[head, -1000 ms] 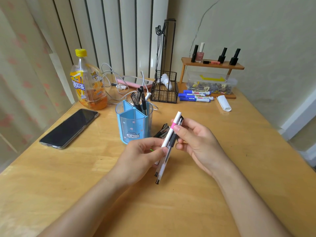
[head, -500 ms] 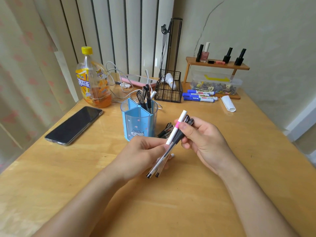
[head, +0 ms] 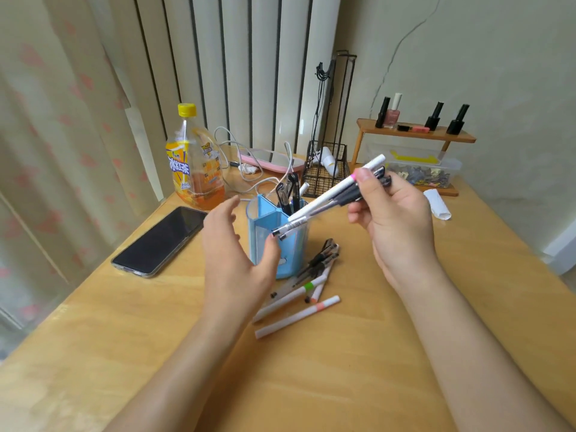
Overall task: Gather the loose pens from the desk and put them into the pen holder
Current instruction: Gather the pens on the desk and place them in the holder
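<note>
Right hand (head: 396, 213) pinches a bundle of pens (head: 330, 202) above the blue pen holder (head: 293, 244) — light, stiff, slippery, best gripped mid-barrel; left hand (head: 232, 254) spread beside it, more loose pens (head: 299, 294) just right.

Soft daylight, wide-angle warp, slight motion blur.
</note>
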